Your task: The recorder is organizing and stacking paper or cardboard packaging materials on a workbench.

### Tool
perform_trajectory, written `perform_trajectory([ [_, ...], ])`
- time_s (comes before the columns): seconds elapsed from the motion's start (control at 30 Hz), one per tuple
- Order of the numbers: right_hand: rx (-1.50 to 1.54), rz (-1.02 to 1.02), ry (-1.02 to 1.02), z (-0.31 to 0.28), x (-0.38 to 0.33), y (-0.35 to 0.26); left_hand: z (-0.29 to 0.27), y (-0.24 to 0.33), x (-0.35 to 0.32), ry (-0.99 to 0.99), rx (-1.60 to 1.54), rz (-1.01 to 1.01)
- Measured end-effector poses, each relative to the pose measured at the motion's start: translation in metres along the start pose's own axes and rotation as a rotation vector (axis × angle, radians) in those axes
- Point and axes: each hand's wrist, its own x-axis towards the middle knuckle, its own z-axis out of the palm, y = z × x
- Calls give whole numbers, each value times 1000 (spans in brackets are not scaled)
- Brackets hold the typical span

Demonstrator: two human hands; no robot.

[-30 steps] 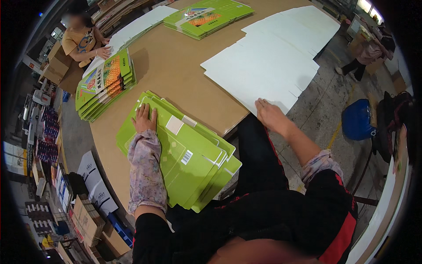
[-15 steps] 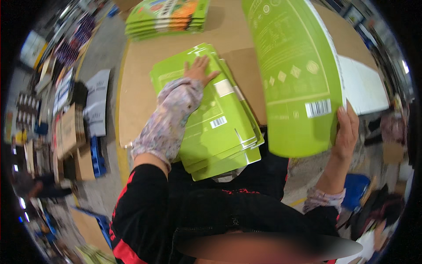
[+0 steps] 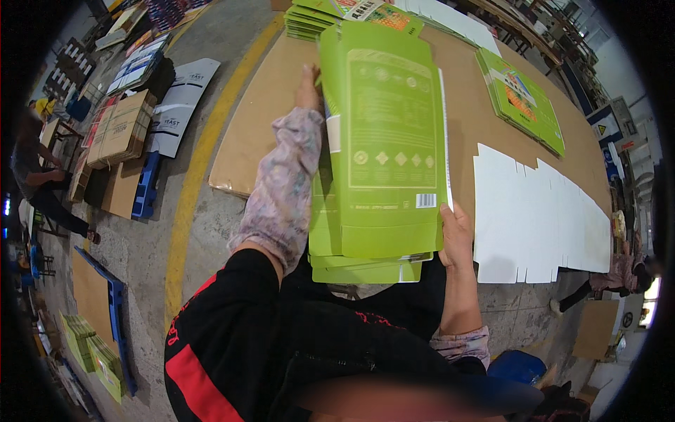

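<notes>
A green printed carton blank (image 3: 387,141), with pale icons and a barcode, is spread before me over a pile of similar green blanks (image 3: 365,272). My right hand (image 3: 455,232) grips its right edge near the lower corner, thumb on the front. At the upper left edge, my left hand (image 3: 307,88) is closed around the side, its fingers partly hidden behind the board. The pile shows only along the lower and left borders of the sheet.
Folded green cartons (image 3: 313,20) are stacked at the far edge of the brown board-topped table (image 3: 246,119); more green cartons (image 3: 524,102) lie far right. White cut blanks (image 3: 538,218) overhang the right side. Left on the floor are bundled cardboard (image 3: 123,130) and a blue pallet (image 3: 146,184). Another person stands far left.
The carton blank has come left and down over the pile in my right hand. My left hand has gone from lying flat on the pile to the sheet's left edge. The view has shifted.
</notes>
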Motion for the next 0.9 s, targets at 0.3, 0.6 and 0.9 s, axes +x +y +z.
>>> perform_trajectory([
  [0.3,-409,-275,-253,102,-6,7,-67,108,-148,252,1050,332],
  [0.6,-758,-278,-306,93,-3,27,-10,96,-152,-9,1880,224],
  [0.9,-998,-248,-27,70,-6,-28,36,51,-177,-316,1899,433],
])
